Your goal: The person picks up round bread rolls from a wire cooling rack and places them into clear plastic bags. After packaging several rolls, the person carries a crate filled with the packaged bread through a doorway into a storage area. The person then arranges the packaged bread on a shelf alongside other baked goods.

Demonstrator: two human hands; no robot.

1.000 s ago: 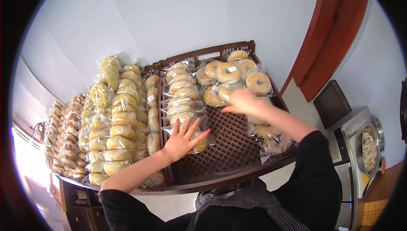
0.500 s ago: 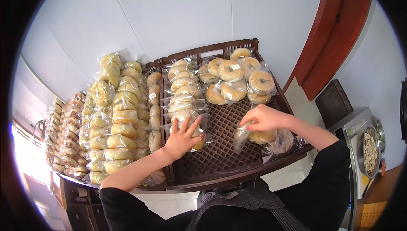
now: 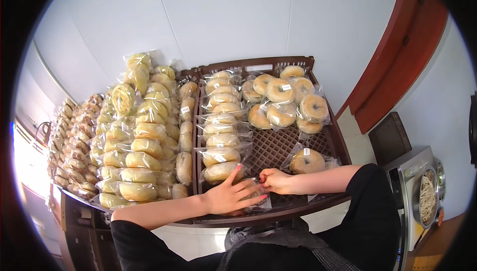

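A row of bagels, each in a clear plastic bag, stands on edge in the brown plastic crate. At its near end my left hand lies with fingers outstretched and apart, covering most of what is under it. Against those fingertips, my right hand pinches the crinkled edge of a clear bag. The bagel in that bag is mostly hidden by my left hand. Just beyond my right wrist lies a bagged bagel with a small white label.
A loose pile of bagged bagels sits at the crate's far right. More bagged rolls and darker bagged pieces stand in rows to the left. On the right, a metal bowl of pale strips rests on a counter.
My right hand has moved left with a bagged bagel from the crate's near right to the row's near end. My left hand has shifted nearer to me and slightly right.
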